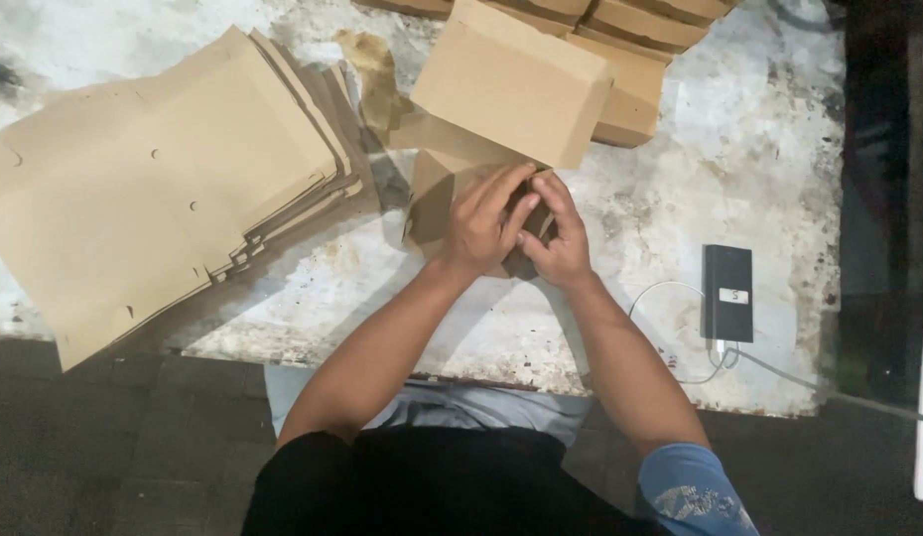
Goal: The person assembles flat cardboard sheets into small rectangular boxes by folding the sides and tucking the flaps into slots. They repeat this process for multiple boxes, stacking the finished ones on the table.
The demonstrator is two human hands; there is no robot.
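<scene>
While both of my hands press together on the half-folded cardboard box (pixel 461 189), my left hand (pixel 481 223) lies over its near flap and my right hand (pixel 553 233) clamps the same corner, fingers closed on card. The box extends directly away from my grip, lid raised toward the finished boxes (pixel 630 60); flat blanks (pixel 154 179) lie left.

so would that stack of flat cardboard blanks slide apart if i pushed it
Probably: the blanks already lie fanned and loose, so a push would likely shear the stack. Its corner overhangs the table edge, so it may sag or tip. Thin card, likely light and bendy.
</scene>
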